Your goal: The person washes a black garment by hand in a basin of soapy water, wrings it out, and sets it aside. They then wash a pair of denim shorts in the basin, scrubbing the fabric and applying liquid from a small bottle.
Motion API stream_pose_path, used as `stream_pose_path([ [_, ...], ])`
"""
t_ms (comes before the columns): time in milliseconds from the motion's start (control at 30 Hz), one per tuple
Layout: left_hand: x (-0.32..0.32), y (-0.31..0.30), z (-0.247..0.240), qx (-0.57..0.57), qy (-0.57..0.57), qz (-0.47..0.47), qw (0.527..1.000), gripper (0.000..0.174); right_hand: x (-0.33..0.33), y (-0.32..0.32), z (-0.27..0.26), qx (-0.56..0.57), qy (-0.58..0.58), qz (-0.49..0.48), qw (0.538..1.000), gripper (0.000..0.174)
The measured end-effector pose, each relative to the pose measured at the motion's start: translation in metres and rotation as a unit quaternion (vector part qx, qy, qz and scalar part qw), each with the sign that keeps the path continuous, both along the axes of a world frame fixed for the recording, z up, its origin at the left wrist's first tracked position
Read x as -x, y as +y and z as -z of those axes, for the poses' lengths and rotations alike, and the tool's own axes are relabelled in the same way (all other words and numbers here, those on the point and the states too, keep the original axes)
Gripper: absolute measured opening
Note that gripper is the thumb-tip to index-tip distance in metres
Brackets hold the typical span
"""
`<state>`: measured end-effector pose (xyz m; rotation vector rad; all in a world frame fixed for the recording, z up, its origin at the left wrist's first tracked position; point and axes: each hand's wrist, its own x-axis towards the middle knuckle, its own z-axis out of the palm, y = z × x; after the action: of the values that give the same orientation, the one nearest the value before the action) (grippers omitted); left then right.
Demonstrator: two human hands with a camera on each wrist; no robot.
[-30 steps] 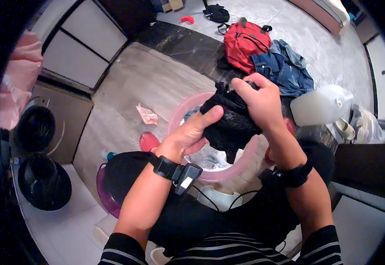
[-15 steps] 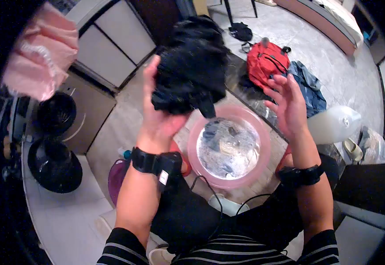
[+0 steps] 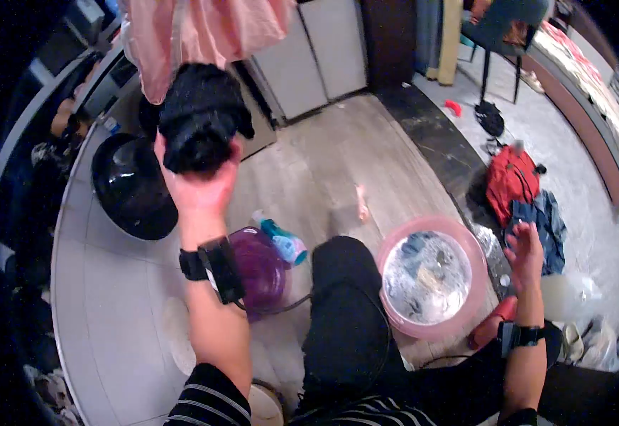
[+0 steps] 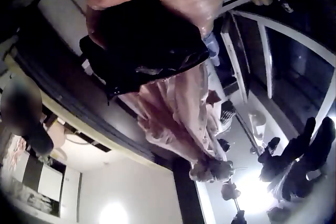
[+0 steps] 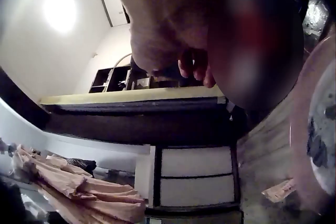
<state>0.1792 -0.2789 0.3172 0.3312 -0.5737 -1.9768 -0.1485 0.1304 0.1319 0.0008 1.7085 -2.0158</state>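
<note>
the left grip (image 3: pixel 199 192) holds a bunched, seemingly wet black cloth (image 3: pixel 203 113).

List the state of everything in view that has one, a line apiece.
Black cloth bundle: bunched up, held raised.
Left hand: holding the bundle.
Right hand: holding nothing, fingers loosely bent.
Pink basin: on the floor, holding sudsy water and cloth.
Red backpack: lying on the floor.
Denim garment: crumpled beside the backpack.
Pink fabric: hanging in folds.
</note>
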Motion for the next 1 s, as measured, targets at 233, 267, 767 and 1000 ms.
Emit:
stream_pose_path([
  [233, -0.091, -0.03, 0.103, -0.11, -0.045, -0.084, 0.989, 0.05, 0.0, -0.009, 0.02, -0.056, -0.006, 0.005, 0.998, 0.031],
  [267, -0.104, -0.034, 0.131, -0.109, -0.043, -0.067, 0.991, 0.053, -0.001, -0.01, 0.02, -0.058, -0.014, -0.009, 0.998, 0.027],
  [767, -0.16, 0.103, 0.33, -0.363, -0.135, -0.02, 0.922, 0.053, 0.02, 0.024, 0.081, -0.19, 0.001, 0.022, 0.982, 0.03],
  [1000, -0.096, -0.141, 0.211, -0.034, 0.045, -0.153, 0.987, 0.044, 0.0, 0.02, 0.047, -0.192, 0.034, -0.044, 0.98, 0.022],
])
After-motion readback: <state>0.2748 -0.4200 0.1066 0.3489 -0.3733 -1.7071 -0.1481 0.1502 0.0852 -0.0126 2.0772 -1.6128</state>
